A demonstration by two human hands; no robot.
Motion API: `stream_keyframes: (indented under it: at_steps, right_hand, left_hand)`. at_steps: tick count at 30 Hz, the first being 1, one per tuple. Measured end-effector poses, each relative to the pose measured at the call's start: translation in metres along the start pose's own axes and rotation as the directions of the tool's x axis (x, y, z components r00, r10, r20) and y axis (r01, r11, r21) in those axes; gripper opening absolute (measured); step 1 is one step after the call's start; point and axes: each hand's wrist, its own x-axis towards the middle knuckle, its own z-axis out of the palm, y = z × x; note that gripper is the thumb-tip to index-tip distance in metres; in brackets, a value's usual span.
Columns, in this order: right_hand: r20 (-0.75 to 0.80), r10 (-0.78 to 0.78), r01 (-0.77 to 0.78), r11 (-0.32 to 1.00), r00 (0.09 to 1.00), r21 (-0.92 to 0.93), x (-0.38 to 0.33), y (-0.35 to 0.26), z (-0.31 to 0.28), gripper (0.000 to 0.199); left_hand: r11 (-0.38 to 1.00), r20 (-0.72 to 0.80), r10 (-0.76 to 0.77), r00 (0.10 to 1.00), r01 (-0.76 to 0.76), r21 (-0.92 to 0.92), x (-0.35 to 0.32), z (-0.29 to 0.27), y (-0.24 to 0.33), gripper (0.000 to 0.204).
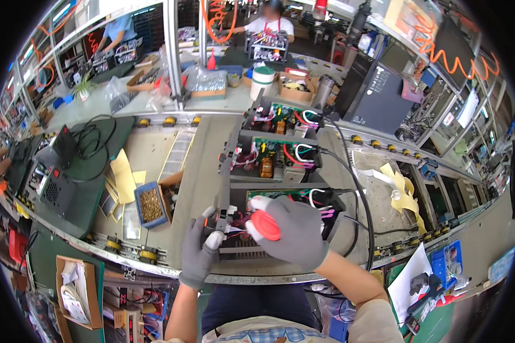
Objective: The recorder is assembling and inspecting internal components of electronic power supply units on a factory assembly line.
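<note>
Both my hands are over the nearest open electronics unit (257, 251), a dark metal case with a green board and coloured wires inside. My right hand (297, 231), in a grey glove with pale fingertips, is closed around a red squeeze bottle (264, 224). Its thin pale nozzle points left at the unit's end panel. My left hand (199, 251), gloved alike, grips that end panel (223, 216) at its left edge, near small black and orange parts. Where the nozzle tip meets the panel is too small to make out.
Two similar open units (277, 157) (283, 117) stand behind, with black cables (355, 188) running off right. To the left sits a blue bin (150, 204) of small brass-coloured parts beside yellow paper (122, 176). A white tub (262, 80) stands farther back. Co-workers sit across the line.
</note>
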Motion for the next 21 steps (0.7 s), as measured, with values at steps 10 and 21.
stream_keyframes:
  at_steps: [10,21]
  right_hand:
    - [-0.355,0.753,-0.308,0.582,0.554,0.753,-0.063,0.005,-0.059,0.061]
    - [-0.456,0.362,-0.079,0.844,0.813,0.53,-0.077,-0.021,-0.026,0.058]
  left_hand:
    - [0.96,0.163,-0.209,0.964,0.234,-0.154,0.019,-0.013,0.023,0.06]
    - [0.937,0.243,-0.243,0.939,0.292,-0.192,0.023,-0.02,0.014,0.062]
